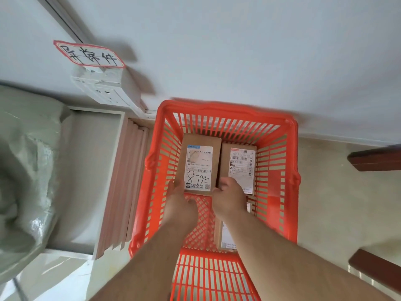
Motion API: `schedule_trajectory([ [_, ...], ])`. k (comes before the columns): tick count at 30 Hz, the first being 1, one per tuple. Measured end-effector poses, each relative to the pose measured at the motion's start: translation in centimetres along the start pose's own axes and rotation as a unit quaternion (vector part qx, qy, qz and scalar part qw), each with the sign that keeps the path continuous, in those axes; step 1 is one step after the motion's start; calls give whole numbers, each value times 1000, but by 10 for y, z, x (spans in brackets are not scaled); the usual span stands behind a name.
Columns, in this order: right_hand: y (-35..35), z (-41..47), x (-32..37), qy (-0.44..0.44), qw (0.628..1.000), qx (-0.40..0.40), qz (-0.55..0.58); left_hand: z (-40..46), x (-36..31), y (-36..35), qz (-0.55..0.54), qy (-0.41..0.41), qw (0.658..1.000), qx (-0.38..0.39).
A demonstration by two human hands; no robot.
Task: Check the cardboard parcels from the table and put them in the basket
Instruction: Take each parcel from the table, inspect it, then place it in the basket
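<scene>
- Head view: an orange slatted basket [280, 161] stands on the floor against a pale wall, and both forearms reach down into it.
- A cardboard parcel with handwritten digits on its label [200, 164] lies flat on the basket floor, towards the far end.
- The left hand [181, 205] is at this parcel's near left corner; its grip is loosely spread, fingertips touching the near edge, not curled round it.
- The right hand [229, 197] sits at the parcel's near right corner, in the seam beside a second cardboard parcel [240, 166]; its fingers bend downward, but I cannot tell whether they pinch anything.
- The second parcel lies just beside the first, their long sides touching, partly under the right hand.
- A third parcel [225, 237] lies nearer, mostly hidden below the right forearm.
- Left of the basket, pinkish boards [123, 185] lean in a stack; a red-edged handwritten sign [89, 54] sits above a white wall socket [108, 92].
</scene>
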State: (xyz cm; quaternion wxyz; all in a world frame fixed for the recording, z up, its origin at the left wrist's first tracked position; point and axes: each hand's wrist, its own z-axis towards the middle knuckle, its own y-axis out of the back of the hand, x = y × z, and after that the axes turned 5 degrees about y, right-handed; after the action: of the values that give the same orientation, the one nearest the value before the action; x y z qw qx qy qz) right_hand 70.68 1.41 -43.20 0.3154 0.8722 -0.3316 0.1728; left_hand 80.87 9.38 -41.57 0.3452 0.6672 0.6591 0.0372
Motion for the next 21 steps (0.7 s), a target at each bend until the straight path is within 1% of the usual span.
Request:
schedule_trajectory([
  [2,3,-7,2,-30,999,9,44,-10,5,1,-23,13,999,26],
  [6,15,-37,5,-54,993,39,99,-40,11,10,-92,47,992,78],
  [10,57,-98,29,-63,993,45,94,-102,-17,40,-136,87,984,76],
  [13,101,-155,70,-57,991,55,112,-154,-56,74,-139,87,985,54],
  [16,156,-214,122,-38,989,85,119,-210,-109,112,-158,57,985,37],
  [21,247,-313,194,22,988,87,126,-318,-197,175,-163,1,986,13],
])
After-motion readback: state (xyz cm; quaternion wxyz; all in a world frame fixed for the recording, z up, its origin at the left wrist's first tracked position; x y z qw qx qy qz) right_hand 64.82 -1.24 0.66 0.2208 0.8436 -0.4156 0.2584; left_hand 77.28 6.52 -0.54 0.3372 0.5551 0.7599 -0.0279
